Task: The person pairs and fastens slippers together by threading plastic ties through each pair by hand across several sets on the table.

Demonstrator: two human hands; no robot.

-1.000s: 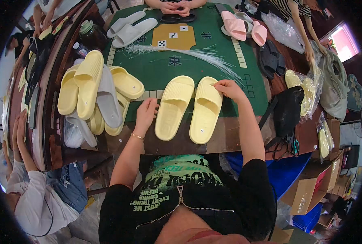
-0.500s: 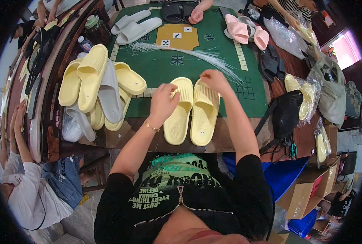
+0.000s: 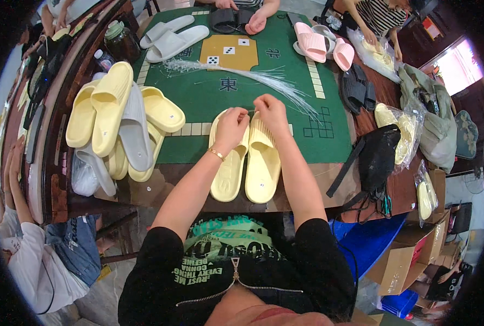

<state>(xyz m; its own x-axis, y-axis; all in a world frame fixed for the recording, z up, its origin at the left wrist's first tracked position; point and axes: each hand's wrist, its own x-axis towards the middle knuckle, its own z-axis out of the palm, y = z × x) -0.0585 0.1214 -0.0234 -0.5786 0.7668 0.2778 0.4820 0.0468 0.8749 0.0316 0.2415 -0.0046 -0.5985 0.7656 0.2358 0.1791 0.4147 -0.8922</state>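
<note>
A pair of pale yellow slide slippers stands side by side at the table's front edge: the left slipper and the right slipper, heels toward me. My left hand is over the left slipper's strap, fingers pinched close to the inner side of its toe end. My right hand is pinched above the toe end of the right slipper, just beside the left. Anything between the fingertips is too small to make out. Beyond the hands, a bundle of thin clear plastic strands lies across the green mat.
At left lies a heap of yellow slippers and grey slippers. Grey, pink slippers and black slippers lie farther off. A black bag sits right, above cardboard boxes. Other people work around the table.
My hands have come together between the slippers' toe ends; the left moved right from the left slipper's outer side. Across the table, a person's second hand has come into view at the black slippers.
</note>
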